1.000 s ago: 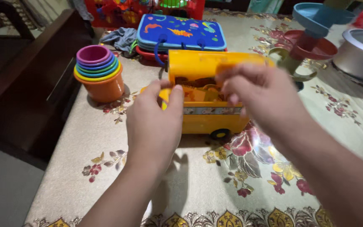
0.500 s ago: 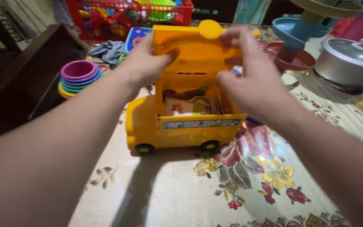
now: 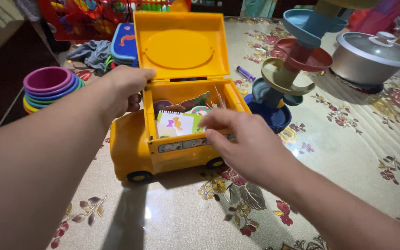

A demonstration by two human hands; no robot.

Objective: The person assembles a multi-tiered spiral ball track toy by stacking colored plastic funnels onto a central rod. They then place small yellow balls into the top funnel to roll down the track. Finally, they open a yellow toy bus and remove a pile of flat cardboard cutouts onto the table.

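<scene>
Yellow toy bus (image 3: 135, 148) sits on the floral tablecloth (image 3: 348, 139), roof lid (image 3: 181, 46) flipped up and standing upright behind the open body. Inside: picture cards (image 3: 177, 124) packed on edge, front one white with a small butterfly-like print, others behind it partly hidden.

Left hand (image 3: 123, 90) at the bus's left rear corner, just below the lid hinge. Fingers curled loosely, knuckles against the bus body edge; thumb side up near the lid's lower left corner. Cannot tell if it actually grips the rim or only rests on it.

Right hand (image 3: 244, 146) over the front right edge of the open compartment. Fingers (image 3: 214, 121) slightly spread, bent downward, tips at the top edge of the cards; nothing clearly pinched, contact with the cards looks likely but cannot tell for sure.

Around: stack of nested coloured cups (image 3: 49, 85) left of the bus, purple one on top. Blue soft book (image 3: 123, 41) and grey cloth (image 3: 93, 51) behind, red basket (image 3: 75, 18) further back. Ball-ramp tower (image 3: 297, 60) with tiered dishes right of the bus, near it. Metal pot with lid (image 3: 371, 55) further right. Small purple marker (image 3: 245, 73) lies between lid and tower.
</scene>
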